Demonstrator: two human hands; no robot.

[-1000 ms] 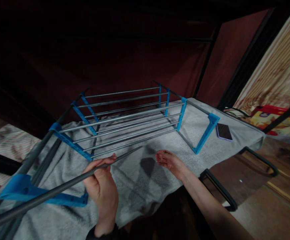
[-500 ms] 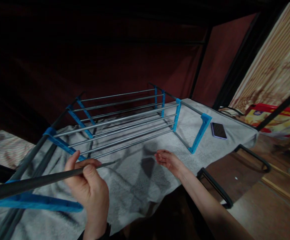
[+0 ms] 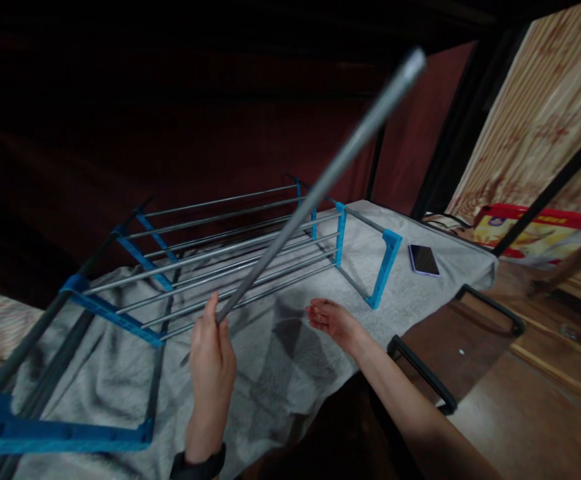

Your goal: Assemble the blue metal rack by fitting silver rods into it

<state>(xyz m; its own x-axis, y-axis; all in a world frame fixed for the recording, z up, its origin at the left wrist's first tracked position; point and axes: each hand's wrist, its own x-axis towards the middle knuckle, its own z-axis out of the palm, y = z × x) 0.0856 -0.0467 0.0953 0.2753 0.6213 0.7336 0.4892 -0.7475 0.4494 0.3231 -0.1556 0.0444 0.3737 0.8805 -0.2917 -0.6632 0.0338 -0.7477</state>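
- Currently, in the head view, the left hand (image 3: 213,360) is pinching the grey rod (image 3: 330,172) low down, its length slanting up before the rack (image 3: 340,237).
- The right hand (image 3: 334,325) is hovering, fingers loosely curled, clasping nothing.
- Probably light, stiff and smooth, the rod is inviting a mid-length hold.

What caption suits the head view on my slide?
Left hand holding a slanted grey rod before a blue-and-grey rack, right hand loosely curled.

The left hand (image 3: 213,367) wears a black band (image 3: 199,465) at the wrist (image 3: 205,439), and the right forearm (image 3: 405,393) is bare.
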